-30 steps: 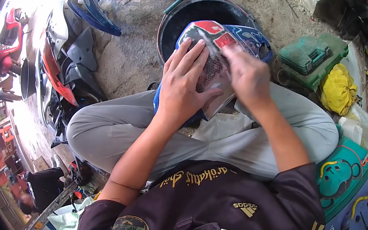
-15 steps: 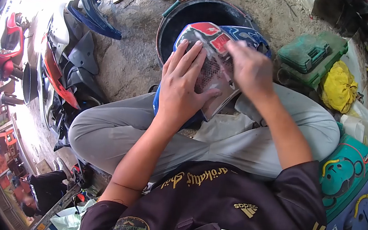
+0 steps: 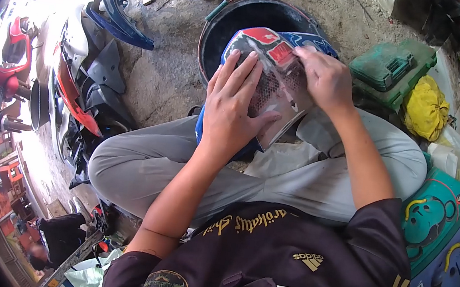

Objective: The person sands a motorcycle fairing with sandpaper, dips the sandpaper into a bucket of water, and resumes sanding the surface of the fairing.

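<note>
A motorcycle body panel (image 3: 280,95) with a blue edge, red decal patches and a dark honeycomb print lies tilted over my lap. Its upper end leans over the rim of a black bucket (image 3: 202,54). My left hand (image 3: 229,100) is spread flat on the panel's left side, with the thumb apart. At the upper right, beside a red patch, my right hand (image 3: 328,82) has its fingers curled and pinched against the surface. Whatever they hold, if anything, is hidden.
Blue fairing pieces (image 3: 112,5) lie on the concrete at upper left, with grey and red panels (image 3: 74,98) below. Right of the bucket are a green tool case (image 3: 388,71) and a yellow bag (image 3: 427,107). Another person (image 3: 60,237) is at lower left.
My right hand has moved slightly to the right across the panel and is less blurred. My left hand stays spread in the same place on it.
</note>
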A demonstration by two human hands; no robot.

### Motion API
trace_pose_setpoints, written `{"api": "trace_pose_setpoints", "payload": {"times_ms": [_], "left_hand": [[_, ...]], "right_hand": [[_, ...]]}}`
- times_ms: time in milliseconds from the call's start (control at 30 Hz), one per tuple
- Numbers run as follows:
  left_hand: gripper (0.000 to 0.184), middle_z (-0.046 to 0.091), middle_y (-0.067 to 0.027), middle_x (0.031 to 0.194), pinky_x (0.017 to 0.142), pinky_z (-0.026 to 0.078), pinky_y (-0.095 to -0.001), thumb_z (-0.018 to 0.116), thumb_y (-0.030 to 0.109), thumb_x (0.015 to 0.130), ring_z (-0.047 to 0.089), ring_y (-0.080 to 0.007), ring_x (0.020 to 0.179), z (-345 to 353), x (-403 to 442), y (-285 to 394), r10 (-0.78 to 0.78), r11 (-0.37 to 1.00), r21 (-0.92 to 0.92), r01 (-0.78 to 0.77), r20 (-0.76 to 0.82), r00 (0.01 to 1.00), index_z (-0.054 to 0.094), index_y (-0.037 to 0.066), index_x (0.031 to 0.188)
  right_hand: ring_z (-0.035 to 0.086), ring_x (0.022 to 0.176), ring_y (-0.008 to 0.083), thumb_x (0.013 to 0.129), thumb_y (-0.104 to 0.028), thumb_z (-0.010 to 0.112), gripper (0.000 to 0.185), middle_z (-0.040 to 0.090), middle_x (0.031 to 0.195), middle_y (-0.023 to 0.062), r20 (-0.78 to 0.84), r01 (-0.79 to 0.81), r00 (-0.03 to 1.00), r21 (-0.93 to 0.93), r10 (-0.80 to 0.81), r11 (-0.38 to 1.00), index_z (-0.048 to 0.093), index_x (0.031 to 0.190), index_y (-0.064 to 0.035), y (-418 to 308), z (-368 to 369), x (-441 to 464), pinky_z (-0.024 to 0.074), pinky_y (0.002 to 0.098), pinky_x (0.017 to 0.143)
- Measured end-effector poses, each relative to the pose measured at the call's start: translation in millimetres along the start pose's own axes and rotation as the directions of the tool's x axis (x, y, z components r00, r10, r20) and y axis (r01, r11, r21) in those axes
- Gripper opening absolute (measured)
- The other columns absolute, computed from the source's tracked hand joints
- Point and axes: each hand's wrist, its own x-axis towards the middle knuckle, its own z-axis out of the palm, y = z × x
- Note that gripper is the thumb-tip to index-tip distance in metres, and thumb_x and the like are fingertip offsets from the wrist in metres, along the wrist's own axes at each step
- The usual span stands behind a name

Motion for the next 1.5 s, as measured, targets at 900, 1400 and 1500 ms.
{"api": "trace_pose_setpoints", "payload": {"times_ms": [900, 1400, 1500], "left_hand": [[0.101, 0.06, -0.0118, 0.164, 0.128, 0.038, -0.0531, 0.101, 0.036, 0.061, 0.046, -0.0378, 0.159, 1, 2, -2, -0.005, 1.0, -0.015, 0.005, 0.003, 1.0, 0.068, 0.003, 0.15], [0.103, 0.058, -0.0113, 0.166, 0.129, 0.035, -0.0541, 0.101, 0.036, 0.061, 0.043, -0.0379, 0.161, 4, 1, 0, -0.013, 1.0, -0.01, 0.013, 0.01, 1.0, 0.066, 0.004, 0.152], [0.104, 0.058, -0.011, 0.166, 0.129, 0.035, -0.0546, 0.101, 0.037, 0.061, 0.043, -0.0374, 0.162, 2, -1, -1, -0.008, 1.0, -0.007, 0.008, 0.018, 1.0, 0.065, 0.004, 0.153]], "right_hand": [[0.079, 0.087, 0.0336, 0.095, -0.009, 0.071, 0.021, 0.08, 0.102, 0.0141, 0.137, 0.046, 0.989, 0.036, -0.051, 0.998, 0.076, 0.115, -0.0063, -48, -13, 1, 0.062, 0.0451, 0.076], [0.08, 0.091, 0.0346, 0.099, -0.007, 0.065, 0.025, 0.081, 0.103, 0.015, 0.149, 0.021, 0.989, -0.023, -0.017, 1.0, 0.077, 0.12, -0.0079, -48, -14, -2, 0.0625, 0.0466, 0.079], [0.08, 0.091, 0.0342, 0.097, -0.006, 0.065, 0.023, 0.08, 0.102, 0.0146, 0.064, -0.107, 0.992, 0.004, 0.107, 0.994, 0.076, 0.117, -0.0062, -10, -4, 4, 0.0623, 0.0457, 0.08]]}}
